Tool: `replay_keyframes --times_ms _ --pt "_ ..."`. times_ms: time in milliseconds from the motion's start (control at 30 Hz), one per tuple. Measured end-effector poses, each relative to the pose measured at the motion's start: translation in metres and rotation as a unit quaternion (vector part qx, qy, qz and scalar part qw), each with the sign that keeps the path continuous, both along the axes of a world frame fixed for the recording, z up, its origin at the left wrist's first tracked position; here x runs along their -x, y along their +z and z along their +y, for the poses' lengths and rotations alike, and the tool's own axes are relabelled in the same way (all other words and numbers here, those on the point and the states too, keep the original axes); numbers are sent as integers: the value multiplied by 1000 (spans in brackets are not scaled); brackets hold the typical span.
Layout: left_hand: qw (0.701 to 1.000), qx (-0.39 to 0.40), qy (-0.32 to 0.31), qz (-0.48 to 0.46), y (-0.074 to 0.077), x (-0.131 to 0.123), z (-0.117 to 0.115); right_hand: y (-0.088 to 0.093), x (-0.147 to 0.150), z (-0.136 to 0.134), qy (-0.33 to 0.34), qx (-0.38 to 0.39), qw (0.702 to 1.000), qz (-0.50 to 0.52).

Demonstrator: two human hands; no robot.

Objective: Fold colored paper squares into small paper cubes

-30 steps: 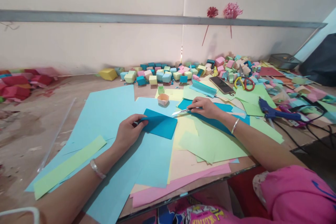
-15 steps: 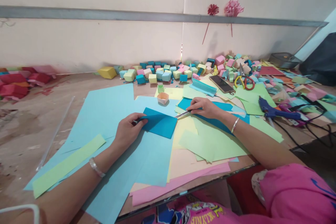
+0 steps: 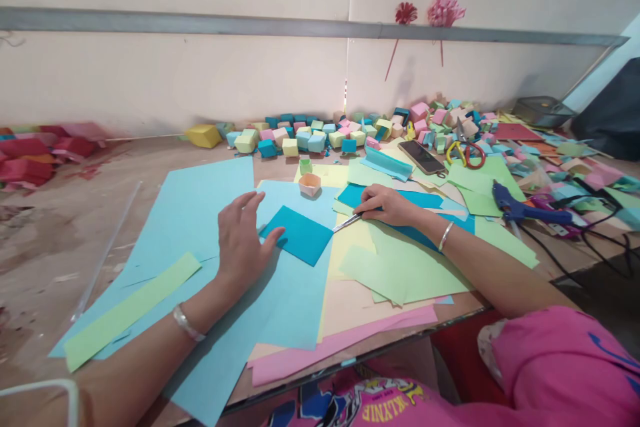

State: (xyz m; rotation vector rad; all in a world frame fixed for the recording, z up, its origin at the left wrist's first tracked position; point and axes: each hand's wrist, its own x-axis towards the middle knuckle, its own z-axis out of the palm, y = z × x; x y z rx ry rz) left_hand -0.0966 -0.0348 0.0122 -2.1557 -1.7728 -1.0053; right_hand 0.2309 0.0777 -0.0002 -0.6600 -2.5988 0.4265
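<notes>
My left hand (image 3: pixel 244 240) is open, fingers spread and raised, over the left end of a small teal paper piece (image 3: pixel 303 239). Its thumb overlaps the paper's edge; whether they touch I cannot tell. The piece lies flat on light blue sheets (image 3: pixel 295 293). My right hand (image 3: pixel 383 205) is closed on a slim silver, blade-like tool (image 3: pixel 349 221), its handle mostly hidden by the fingers. The tool's tip meets the right corner of the small piece. Under my right hand and forearm lies a longer teal sheet (image 3: pixel 420 200).
A small peach paper box (image 3: pixel 309 185) stands beyond the teal piece, with many paper cubes (image 3: pixel 290 147) along the wall. To the right are a phone (image 3: pixel 423 157), scissors (image 3: pixel 466 153) and a blue glue gun (image 3: pixel 525 210) with cords. A green strip (image 3: pixel 133 310) lies left.
My left hand has let go of the small teal piece and spread its fingers. The piece has settled flat, slightly turned and shifted left. My right hand has hardly moved.
</notes>
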Motion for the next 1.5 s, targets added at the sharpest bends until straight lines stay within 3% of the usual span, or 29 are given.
replay_keyframes --times_ms 67,133,200,267,367,1500 --pt "994 -6 -94 51 0 -5 -5 1 1 -1 7 -7 1000 1" --pt "974 56 -196 98 -2 -9 -8 1 2 -3 11 -13 1000 4" --pt "951 143 -241 133 -6 -11 -8 2 3 -4 17 -17 1000 8" --pt "935 211 -244 146 -9 -12 -7 1 4 -5 26 -21 999 12" --pt "931 245 -232 137 -10 -12 -5 -1 6 -7 38 -22 999 15" --pt "941 227 -213 133 -4 -20 -9 0 13 -18 73 -14 997 -11"
